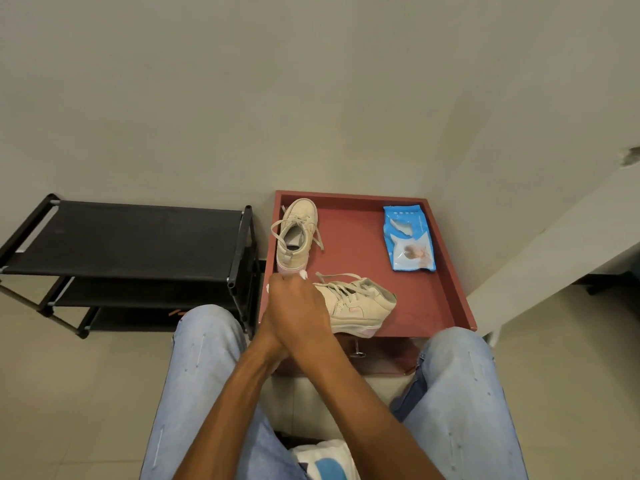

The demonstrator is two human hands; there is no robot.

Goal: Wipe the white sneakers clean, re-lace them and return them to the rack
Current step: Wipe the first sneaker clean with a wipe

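Two off-white sneakers with loose laces are in a red-brown tray [356,244]. The far sneaker [298,233] stands upright at the tray's left side, toe pointing away. The near sneaker [360,303] lies tilted at the tray's front edge, heel to the right. My right hand [298,303] covers its toe, fingers closed on a white wipe [304,274] whose corner sticks out. My left hand [272,341] crosses under the right wrist at the toe end. Its fingers are hidden.
A black three-shelf shoe rack [131,237] stands left of the tray, its shelves bare. A blue pack of wet wipes [408,239] lies at the tray's back right. A white ledge [554,244] runs along the right. My knees in jeans flank a white-and-blue object [325,459].
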